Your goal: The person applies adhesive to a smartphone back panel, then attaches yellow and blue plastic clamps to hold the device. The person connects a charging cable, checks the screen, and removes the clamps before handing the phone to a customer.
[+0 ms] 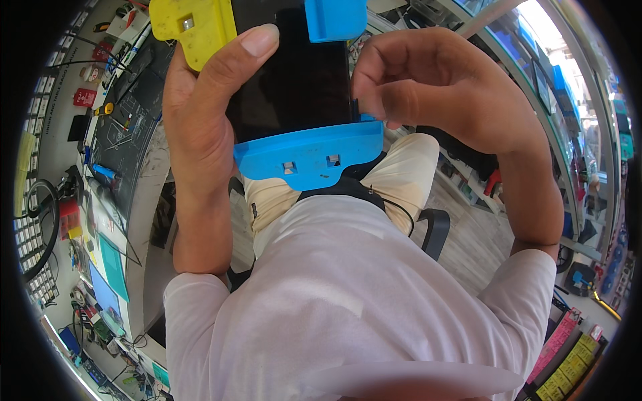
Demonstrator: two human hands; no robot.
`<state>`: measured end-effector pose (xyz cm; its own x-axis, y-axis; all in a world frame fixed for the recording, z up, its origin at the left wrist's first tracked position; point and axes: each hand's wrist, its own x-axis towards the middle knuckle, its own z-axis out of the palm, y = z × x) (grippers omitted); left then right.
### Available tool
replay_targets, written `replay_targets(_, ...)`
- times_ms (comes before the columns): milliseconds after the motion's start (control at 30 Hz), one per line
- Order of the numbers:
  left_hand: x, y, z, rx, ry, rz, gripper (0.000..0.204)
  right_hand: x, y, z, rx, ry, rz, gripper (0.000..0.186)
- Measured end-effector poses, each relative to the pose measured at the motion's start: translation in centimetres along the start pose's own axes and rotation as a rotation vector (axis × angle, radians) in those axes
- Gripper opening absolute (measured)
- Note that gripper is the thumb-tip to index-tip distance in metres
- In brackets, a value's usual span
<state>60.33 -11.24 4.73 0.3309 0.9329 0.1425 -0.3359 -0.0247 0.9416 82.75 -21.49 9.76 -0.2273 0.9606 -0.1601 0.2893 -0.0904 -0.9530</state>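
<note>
I hold a black phone [287, 80] up in front of me in my left hand [200, 113], thumb across its left part. A yellow plastic clamp [197, 37] is at its upper left, a blue clamp [338, 13] at its upper right. Along the bottom end runs a wider blue clamp [311, 157] with two square holes. My right hand [435, 93] has its fingers curled at the phone's right edge, near a small dark piece and a bit of blue plastic. What exactly they grip there is hidden.
Benches on the left hold a black mat [134, 113], tools, cables and a teal mat [110, 264]. A glass display case [562, 134] curves along the right. Below me are my lap and a chair armrest [435, 234]. Pink and yellow packets [562, 374] are at lower right.
</note>
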Motion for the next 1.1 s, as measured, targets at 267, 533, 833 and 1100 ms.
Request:
replay_targets(267,0.0,-0.1,0.0,-0.02,-0.007,0.038,0.034,0.5,0.6,-0.1,0.028,-0.008,-0.077,0.012)
replay_targets(533,0.0,0.2,0.4,-0.09,-0.022,-0.02,0.032,0.1,0.9,-0.1,0.098,-0.011,-0.113,0.015)
replay_targets(833,0.0,-0.6,-0.3,-0.095,-0.022,-0.009,0.034,-0.5,1.2,0.8,0.196,0.072,-0.047,0.023)
replay_targets(1100,0.0,-0.6,-0.7,-0.006,0.002,0.045,0.035,-0.9,0.9,1.2,0.153,0.114,-0.04,0.02)
